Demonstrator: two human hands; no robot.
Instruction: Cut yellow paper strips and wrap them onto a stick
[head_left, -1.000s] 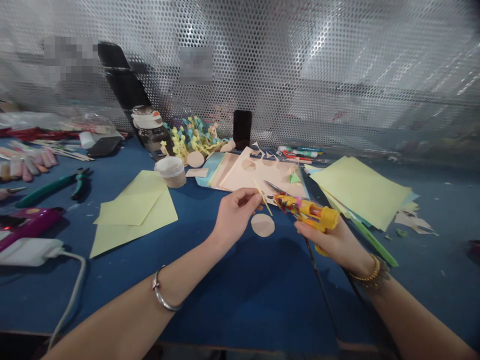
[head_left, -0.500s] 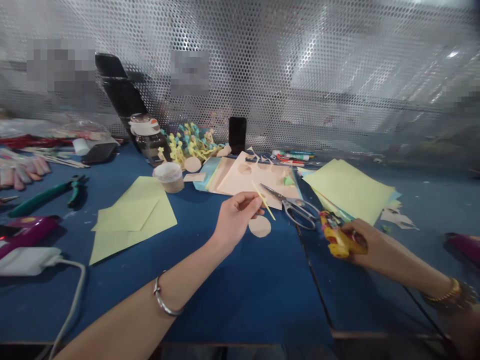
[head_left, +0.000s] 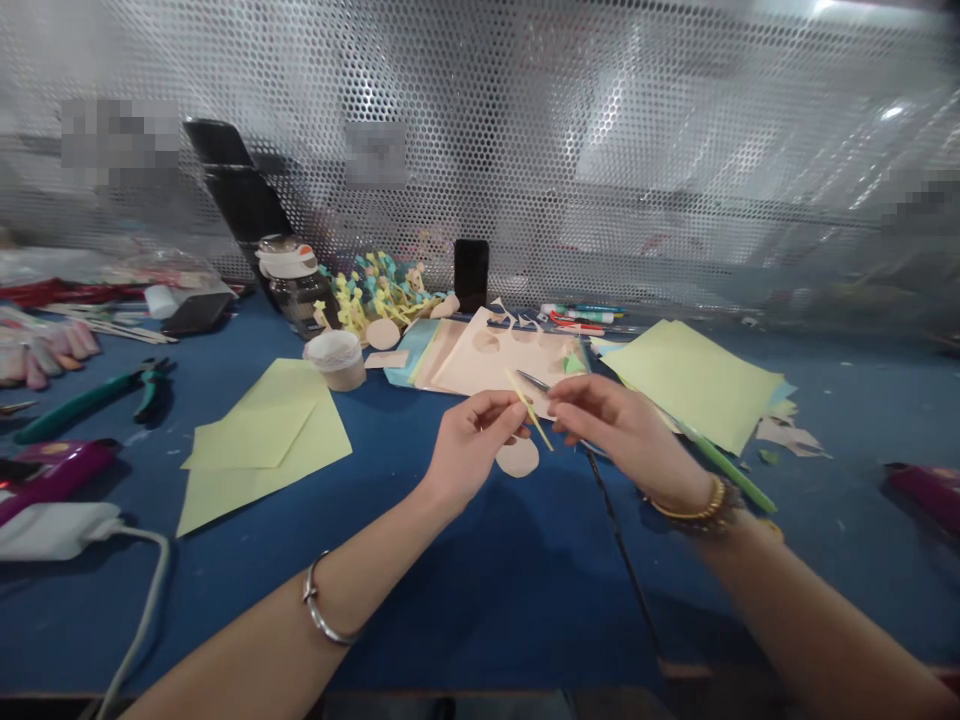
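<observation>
My left hand point(head_left: 480, 430) pinches a thin pale-yellow paper strip point(head_left: 541, 428) that slants between its thumb and fingertips. Just right of the strip is my right hand point(head_left: 611, 415), its fingers bent and a little apart, with nothing seen in them. It hovers over the scissors point(head_left: 534, 382), hiding most of them except a blade. Below the strip, a cream paper disc point(head_left: 517, 458) lies on the blue table. Behind both hands are cream paper sheets point(head_left: 457, 365) with round cut-outs. A bit of the yellow glue gun point(head_left: 771, 530) shows past my right wrist.
Yellow paper sheets lie at the left point(head_left: 262, 440) and right point(head_left: 690, 375). A paper tub point(head_left: 335, 362), a dark bottle point(head_left: 292, 285) and yellow-blue paper flowers point(head_left: 379, 295) stand behind. Green pliers point(head_left: 97, 400) and a purple tool point(head_left: 56, 470) are at far left.
My right hand has let go of the yellow glue gun at the right and moved left, up to the strip. My left hand keeps holding the strip in nearly the same place.
</observation>
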